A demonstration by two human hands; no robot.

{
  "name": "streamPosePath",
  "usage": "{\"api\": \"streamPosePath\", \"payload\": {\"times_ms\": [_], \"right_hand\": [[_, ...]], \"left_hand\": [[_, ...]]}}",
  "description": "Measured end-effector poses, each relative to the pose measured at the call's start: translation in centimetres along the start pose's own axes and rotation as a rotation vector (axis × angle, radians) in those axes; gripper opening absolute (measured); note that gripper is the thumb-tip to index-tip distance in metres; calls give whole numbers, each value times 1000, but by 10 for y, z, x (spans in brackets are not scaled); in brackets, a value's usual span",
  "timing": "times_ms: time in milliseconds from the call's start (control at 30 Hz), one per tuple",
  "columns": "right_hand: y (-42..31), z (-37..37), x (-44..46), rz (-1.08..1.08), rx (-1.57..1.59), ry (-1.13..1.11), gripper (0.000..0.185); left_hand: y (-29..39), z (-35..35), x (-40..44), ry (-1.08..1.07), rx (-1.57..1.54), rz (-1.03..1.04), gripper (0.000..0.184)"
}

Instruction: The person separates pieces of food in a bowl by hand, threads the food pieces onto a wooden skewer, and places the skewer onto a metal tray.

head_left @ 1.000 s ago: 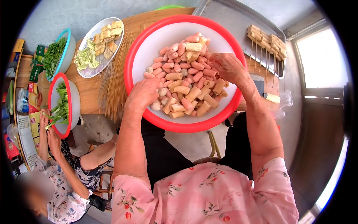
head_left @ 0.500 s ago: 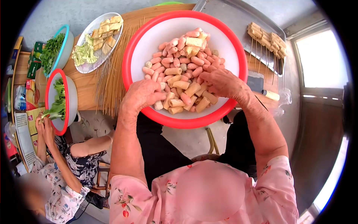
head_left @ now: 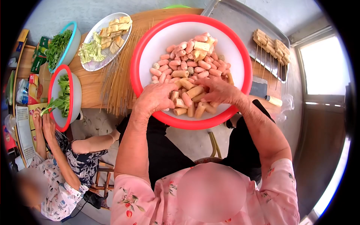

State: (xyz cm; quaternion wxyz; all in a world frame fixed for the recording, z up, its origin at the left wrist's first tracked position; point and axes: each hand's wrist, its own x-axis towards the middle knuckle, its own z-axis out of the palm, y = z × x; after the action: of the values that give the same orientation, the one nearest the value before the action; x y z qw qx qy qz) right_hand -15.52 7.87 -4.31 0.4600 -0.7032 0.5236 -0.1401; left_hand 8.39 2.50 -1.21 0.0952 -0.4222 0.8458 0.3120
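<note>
A large white basin with a red rim [head_left: 135,67] holds a heap of small pink sausages [head_left: 182,64] mixed with short beige tube-shaped pieces [head_left: 195,92]. A few speckled pale balls and yellowish folded pieces [head_left: 202,46] lie among them. My left hand [head_left: 157,98] rests at the near left of the heap, thumb and fingers apart beside the beige pieces. On the near right, my right hand [head_left: 222,91] spreads its fingers over the pile, touching the beige pieces; its palm hides some of them. Neither hand visibly grips a piece.
Thin wooden skewers [head_left: 122,75] lie left of the basin, by a plate [head_left: 88,66] of cut food. Filled skewers [head_left: 270,45] sit on a metal tray [head_left: 234,17]; a knife [head_left: 273,100] lies nearby. At left, another person's hands [head_left: 47,125] hold leafy greens near a red-rimmed bowl [head_left: 77,99].
My hands have shifted over the near part of the heap, and the right hand's fingers have spread wider. Beige pieces there have been moved about. The whole view has shifted slightly.
</note>
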Motion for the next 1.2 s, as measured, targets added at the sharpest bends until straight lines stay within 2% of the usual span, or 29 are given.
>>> {"api": "streamPosePath", "payload": {"times_ms": [67, 133, 167, 233, 267, 300, 367, 400, 500, 567, 633, 700, 767, 800, 833, 867, 933, 1067, 1167, 1200], "right_hand": [[0, 17, 5, -7, 15, 66, 56], [-12, 24, 7, 31, 70, 149, 56], [-21, 24, 8, 28, 68, 150, 56], [-39, 23, 11, 91, 52, 97, 51], [-32, 33, 15, 39, -17, 166, 55], [-37, 37, 16, 39, -16, 164, 55], [-50, 45, 14, -74, 53, 284, 59], [-52, 50, 17, -188, 86, 310, 60], [-66, 55, 17, -173, 171, 247, 56], [-71, 48, 14, -215, 217, 267, 49], [-70, 26, 14, -181, 174, 271, 42], [-80, -5, 9, 133, 399, 164, 33], [-51, -14, 16, 104, 248, 347, 28], [-43, -21, 17, 57, 299, 423, 26], [-38, -27, 17, 145, 405, 472, 27], [-35, -34, 17, 145, 433, 524, 28], [-28, -45, 18, 116, 420, 642, 29], [-19, -50, 23, 137, 343, 733, 31], [5, -43, 37, 98, 39, 815, 32], [6, -40, 42, 105, 4, 828, 30]], "left_hand": [[-5, 0, 1, 30, -42, 58, 40], [-9, -4, 2, 92, -62, 3, 35], [-12, -6, 3, 146, -83, -52, 30], [-27, -6, 4, 216, -84, -8, 25], [-33, -6, 6, 280, -86, 36, 19], [-35, -7, 9, 279, -86, 34, 19], [-37, -7, 18, 410, -162, 36, 14], [-41, -9, 20, 410, -162, 33, 14], [-46, -18, 24, 430, -294, 34, 15], [-38, -24, 23, 563, -447, -8, 16], [-37, -28, 23, 529, -398, -21, 17], [-38, -27, 24, 491, -348, -28, 18], [-37, -24, 29, 480, -242, 57, 21], [-33, -26, 30, 480, -244, 66, 21], [-26, -28, 28, 491, -370, 49, 22], [-20, -29, 27, 498, -497, 30, 23], [-11, -30, 28, 505, -419, 28, 24], [-11, -24, 50, 517, -320, 65, 23], [1, -19, 58, 580, -447, 73, 23], [11, -24, 54, 580, -387, 38, 22]]}}
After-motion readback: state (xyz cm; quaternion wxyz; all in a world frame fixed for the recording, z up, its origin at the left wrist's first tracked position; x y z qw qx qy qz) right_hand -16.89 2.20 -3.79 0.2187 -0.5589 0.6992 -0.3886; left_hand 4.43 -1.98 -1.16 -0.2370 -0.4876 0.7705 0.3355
